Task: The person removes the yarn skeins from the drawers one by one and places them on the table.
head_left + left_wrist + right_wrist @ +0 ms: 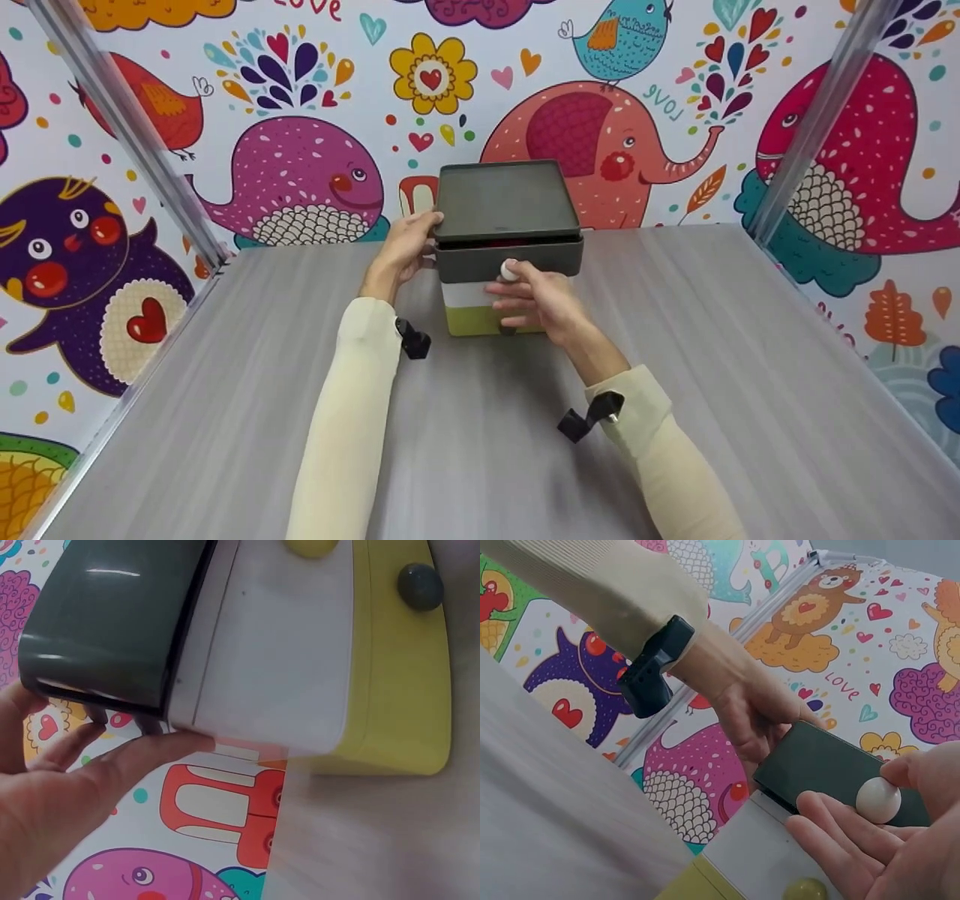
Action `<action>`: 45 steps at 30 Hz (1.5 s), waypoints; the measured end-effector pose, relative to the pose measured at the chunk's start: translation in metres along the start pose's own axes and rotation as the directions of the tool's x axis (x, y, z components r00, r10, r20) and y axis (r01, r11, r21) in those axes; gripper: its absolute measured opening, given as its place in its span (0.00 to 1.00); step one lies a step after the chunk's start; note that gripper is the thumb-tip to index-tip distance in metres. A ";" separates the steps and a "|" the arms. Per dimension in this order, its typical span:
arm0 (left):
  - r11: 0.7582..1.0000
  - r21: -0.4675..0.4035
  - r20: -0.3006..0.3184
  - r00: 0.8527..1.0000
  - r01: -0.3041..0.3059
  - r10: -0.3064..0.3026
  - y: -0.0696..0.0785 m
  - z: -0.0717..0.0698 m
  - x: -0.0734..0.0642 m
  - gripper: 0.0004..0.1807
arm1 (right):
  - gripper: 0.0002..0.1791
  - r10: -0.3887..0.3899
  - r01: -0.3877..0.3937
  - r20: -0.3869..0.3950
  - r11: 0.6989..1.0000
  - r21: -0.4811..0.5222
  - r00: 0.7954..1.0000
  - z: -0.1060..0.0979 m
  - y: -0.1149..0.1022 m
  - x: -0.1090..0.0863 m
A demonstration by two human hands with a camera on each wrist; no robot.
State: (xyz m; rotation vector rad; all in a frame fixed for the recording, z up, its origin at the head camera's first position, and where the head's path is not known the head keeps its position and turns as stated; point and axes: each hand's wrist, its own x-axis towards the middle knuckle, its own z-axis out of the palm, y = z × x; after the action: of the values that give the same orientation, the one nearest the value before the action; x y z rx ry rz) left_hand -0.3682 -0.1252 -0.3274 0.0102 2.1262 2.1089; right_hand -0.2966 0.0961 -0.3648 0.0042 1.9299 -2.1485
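Observation:
A small three-tier drawer box (499, 199) stands on the table, dark green on top, white in the middle and yellow at the bottom. Its dark top drawer (472, 262) sticks out a little, and a sliver of red shows in the gap under the lid. My right hand (551, 304) pinches that drawer's white round knob (878, 800) between thumb and fingers. At the box's left side my left hand (405, 247) holds the dark tier, one finger (161, 750) reaching along the white tier. The yellow knob (806, 889) and dark knob (420, 586) belong to the lower tiers.
The grey table (300, 315) spreads around the box. Close behind it rises a wall (465, 142) printed with cartoon animals, and metal posts (817, 120) stand at the corners. A black wrist camera (592, 416) is strapped over each sleeve.

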 end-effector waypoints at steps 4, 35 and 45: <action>1.000 0.000 0.003 1.000 0.005 -0.005 0.002 0.001 0.000 0.28 | 0.23 -0.008 0.007 -0.019 1.000 -0.025 1.000 0.001 0.001 -0.007; 0.996 0.087 0.026 0.999 0.033 -0.036 0.009 0.005 0.004 0.14 | 0.25 0.003 -0.003 0.001 0.993 -0.116 1.000 -0.003 0.005 -0.039; 0.994 0.103 0.060 0.997 0.034 -0.040 0.009 0.003 0.002 0.15 | 0.25 -0.005 0.006 0.009 0.989 -0.147 1.000 -0.003 0.006 -0.049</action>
State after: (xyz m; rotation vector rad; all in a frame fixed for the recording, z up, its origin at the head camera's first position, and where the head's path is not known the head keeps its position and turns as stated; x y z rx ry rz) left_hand -0.3712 -0.1218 -0.3191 0.0466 2.1777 1.9516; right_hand -0.2488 0.1078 -0.3624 -0.0381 2.0808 -2.0008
